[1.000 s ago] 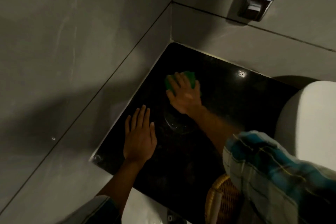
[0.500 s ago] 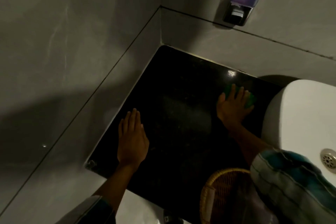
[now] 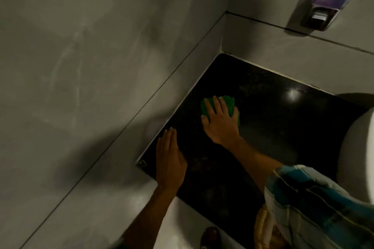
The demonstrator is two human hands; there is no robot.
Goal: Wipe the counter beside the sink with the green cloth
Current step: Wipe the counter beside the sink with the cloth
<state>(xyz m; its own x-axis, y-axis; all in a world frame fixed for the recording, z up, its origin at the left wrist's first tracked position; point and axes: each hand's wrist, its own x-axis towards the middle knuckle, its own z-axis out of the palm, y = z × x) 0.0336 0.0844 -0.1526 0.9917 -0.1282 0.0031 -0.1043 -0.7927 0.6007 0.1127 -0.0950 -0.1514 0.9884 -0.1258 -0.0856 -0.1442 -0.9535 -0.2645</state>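
Note:
The green cloth [image 3: 228,101] lies on the black counter [image 3: 273,127], close to the left wall. My right hand [image 3: 219,122] presses flat on top of it, fingers spread, hiding most of the cloth. My left hand [image 3: 169,159] rests flat on the counter's near left corner, fingers together, holding nothing. The white sink [image 3: 356,153] rises at the right edge of the counter.
Grey tiled walls meet in a corner behind the counter. A soap dispenser [image 3: 327,0] hangs on the back wall at top right. A woven basket [image 3: 263,226] sits at the counter's front edge, partly hidden by my checked sleeve. A shoe [image 3: 210,236] shows below.
My right hand has swept the cloth from beside the sink back across the counter to the left wall side. My left hand has stayed at the near left corner.

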